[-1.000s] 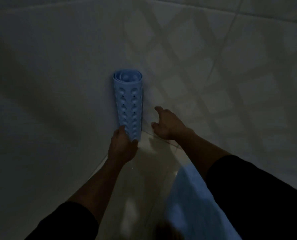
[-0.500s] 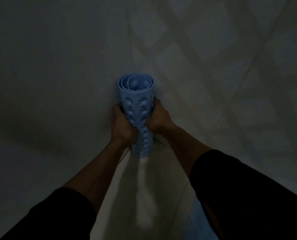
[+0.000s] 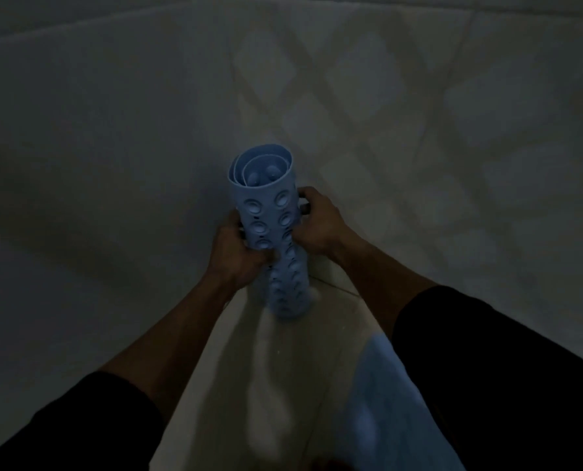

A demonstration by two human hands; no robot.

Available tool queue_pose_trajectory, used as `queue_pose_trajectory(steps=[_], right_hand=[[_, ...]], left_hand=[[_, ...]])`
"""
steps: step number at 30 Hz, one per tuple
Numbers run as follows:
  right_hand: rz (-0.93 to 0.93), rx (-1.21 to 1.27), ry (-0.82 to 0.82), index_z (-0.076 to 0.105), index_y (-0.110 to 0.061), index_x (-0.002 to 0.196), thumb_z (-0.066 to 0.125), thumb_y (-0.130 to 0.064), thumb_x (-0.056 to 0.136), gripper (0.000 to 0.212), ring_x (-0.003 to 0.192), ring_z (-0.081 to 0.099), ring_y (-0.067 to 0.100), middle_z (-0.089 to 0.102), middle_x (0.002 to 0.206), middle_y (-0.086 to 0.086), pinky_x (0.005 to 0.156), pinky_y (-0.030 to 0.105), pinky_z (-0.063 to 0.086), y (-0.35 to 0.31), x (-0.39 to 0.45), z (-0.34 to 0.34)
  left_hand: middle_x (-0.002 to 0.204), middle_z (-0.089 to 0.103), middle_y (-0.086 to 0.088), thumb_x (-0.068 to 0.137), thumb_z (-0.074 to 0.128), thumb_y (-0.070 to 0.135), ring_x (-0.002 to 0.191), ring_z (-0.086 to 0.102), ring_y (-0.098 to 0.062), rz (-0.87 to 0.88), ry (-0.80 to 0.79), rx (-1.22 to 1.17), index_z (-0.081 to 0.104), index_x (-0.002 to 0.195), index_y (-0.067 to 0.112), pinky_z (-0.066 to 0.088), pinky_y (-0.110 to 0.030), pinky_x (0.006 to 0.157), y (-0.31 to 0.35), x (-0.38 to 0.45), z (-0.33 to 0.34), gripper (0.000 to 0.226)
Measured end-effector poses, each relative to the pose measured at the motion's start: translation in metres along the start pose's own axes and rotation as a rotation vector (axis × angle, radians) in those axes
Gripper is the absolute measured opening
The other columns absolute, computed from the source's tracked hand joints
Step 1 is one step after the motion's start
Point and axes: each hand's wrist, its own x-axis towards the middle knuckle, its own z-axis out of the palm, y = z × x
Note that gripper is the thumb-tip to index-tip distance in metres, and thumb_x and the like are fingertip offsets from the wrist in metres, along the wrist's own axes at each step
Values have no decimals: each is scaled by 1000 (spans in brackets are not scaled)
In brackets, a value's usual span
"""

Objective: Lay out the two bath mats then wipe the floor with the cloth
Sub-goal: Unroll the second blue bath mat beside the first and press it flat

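Note:
A rolled-up blue bath mat (image 3: 269,212) with round suction cups stands nearly upright in a dim tiled corner, its open spiral end facing up. My left hand (image 3: 239,253) grips the roll's middle from the left. My right hand (image 3: 317,222) grips it from the right, slightly higher. A pale light-blue flat thing (image 3: 385,413), maybe the second mat or the cloth, lies on the floor at the lower right, partly hidden by my right sleeve.
Tiled walls (image 3: 113,130) meet in the corner just behind the roll. The glossy floor tile (image 3: 266,368) stretches toward me between my arms. The room is very dark.
A second ago only my left hand held the roll's lower end; my right hand came in and took hold. Since half a second ago the roll sits a little higher in both hands.

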Motion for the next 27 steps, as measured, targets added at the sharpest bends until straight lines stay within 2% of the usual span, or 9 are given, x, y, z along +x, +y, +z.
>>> queue_pose_trajectory(steps=[3, 6, 8, 10, 13, 17, 21, 24, 27], right_hand=[[49, 49, 59, 50, -14, 131, 76, -17, 79, 58, 109, 61, 20, 62, 122, 7, 92, 40, 55, -6, -35, -37], [108, 95, 172, 49, -13, 133, 76, -15, 78, 61, 108, 61, 20, 62, 122, 6, 89, 42, 57, -5, -80, -86], [179, 177, 260, 48, -11, 134, 77, -11, 78, 63, 101, 64, 22, 62, 118, 7, 81, 40, 59, -2, -116, -122], [245, 243, 353, 49, -12, 131, 75, -5, 78, 59, 91, 67, 24, 65, 111, 10, 70, 39, 61, 1, -154, -158], [302, 268, 489, 50, -18, 130, 69, 0, 79, 57, 93, 67, 26, 67, 109, 11, 57, 31, 57, 5, -197, -206], [314, 257, 557, 53, -17, 129, 65, -3, 81, 52, 86, 66, 18, 69, 108, 7, 53, 26, 54, 11, -229, -242], [360, 184, 591, 62, -16, 118, 68, -11, 80, 39, 80, 63, 9, 68, 106, 4, 54, 25, 52, 27, -258, -259], [401, 193, 634, 64, -19, 115, 72, -34, 83, 36, 85, 63, 11, 67, 108, -1, 54, 23, 48, 54, -286, -269], [509, 208, 608, 61, -23, 119, 60, -64, 81, 56, 103, 62, 21, 62, 123, 0, 72, 35, 51, 88, -329, -276]], left_hand=[[114, 60, 19, 59, 92, 17, 96, 58, 20, 10, -78, -29, 48, 125, 16, 55, -16, 80, 27, -12, 15, 79], [121, 65, 3, 63, 89, 29, 107, 67, -7, 125, -209, -72, 42, 128, 17, 59, -44, 88, 67, -19, 48, 81], [119, 66, -3, 62, 85, 40, 105, 69, -20, 192, -264, -90, 42, 123, 20, 58, -53, 85, 96, -24, 78, 77], [113, 66, 3, 62, 84, 41, 102, 69, -15, 236, -311, -126, 42, 119, 19, 59, -48, 84, 127, -35, 111, 74], [116, 65, 4, 65, 85, 34, 103, 68, -12, 247, -358, -206, 42, 121, 15, 59, -48, 87, 161, -54, 158, 73], [128, 62, -2, 69, 87, 28, 110, 66, -12, 119, -307, -379, 42, 131, 11, 58, -41, 93, 180, -84, 207, 79], [125, 64, -2, 74, 85, 20, 104, 67, -10, -28, -276, -479, 44, 133, 9, 59, -26, 85, 191, -113, 243, 73], [115, 67, 1, 75, 85, 22, 96, 69, -9, -147, -299, -509, 50, 128, 9, 59, -28, 80, 198, -134, 271, 65], [108, 69, 3, 73, 85, 27, 90, 72, -11, -235, -359, -497, 55, 120, 12, 61, -30, 75, 203, -161, 302, 58]])
